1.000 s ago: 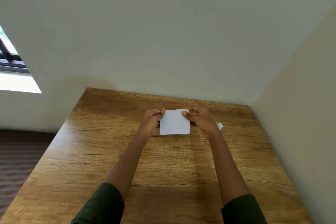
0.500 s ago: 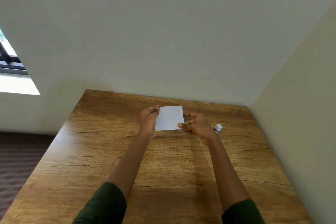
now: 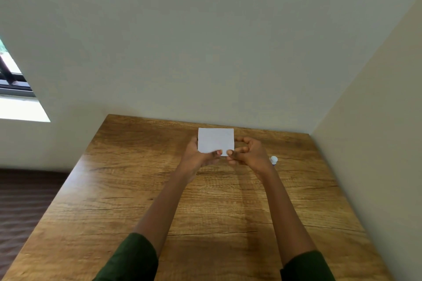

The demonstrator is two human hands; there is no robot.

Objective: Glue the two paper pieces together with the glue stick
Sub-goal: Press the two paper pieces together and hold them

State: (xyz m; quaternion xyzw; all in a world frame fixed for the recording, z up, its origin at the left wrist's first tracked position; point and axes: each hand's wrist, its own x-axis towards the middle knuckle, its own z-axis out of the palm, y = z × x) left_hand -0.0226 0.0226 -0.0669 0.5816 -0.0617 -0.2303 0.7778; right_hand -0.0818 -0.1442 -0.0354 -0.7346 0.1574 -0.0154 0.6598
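A small white paper (image 3: 215, 140) is held up above the wooden table (image 3: 137, 189), its face turned toward me. Whether it is one sheet or two pressed together cannot be told. My left hand (image 3: 198, 157) pinches its lower edge with thumb and fingers. My right hand (image 3: 247, 155) pinches the lower right corner, fingers curled. A glue stick (image 3: 273, 159) with a white cap stands on the table just right of my right wrist, partly hidden by it.
The table sits in a corner, with a wall (image 3: 205, 52) along its far edge and another wall (image 3: 376, 143) along its right side. A window (image 3: 13, 89) is at the left, and dark floor (image 3: 22, 201) lies beside the table's left edge.
The paper has been lifted off the table and tipped upright. Both hands have shifted their hold from the paper's sides to its lower edge.
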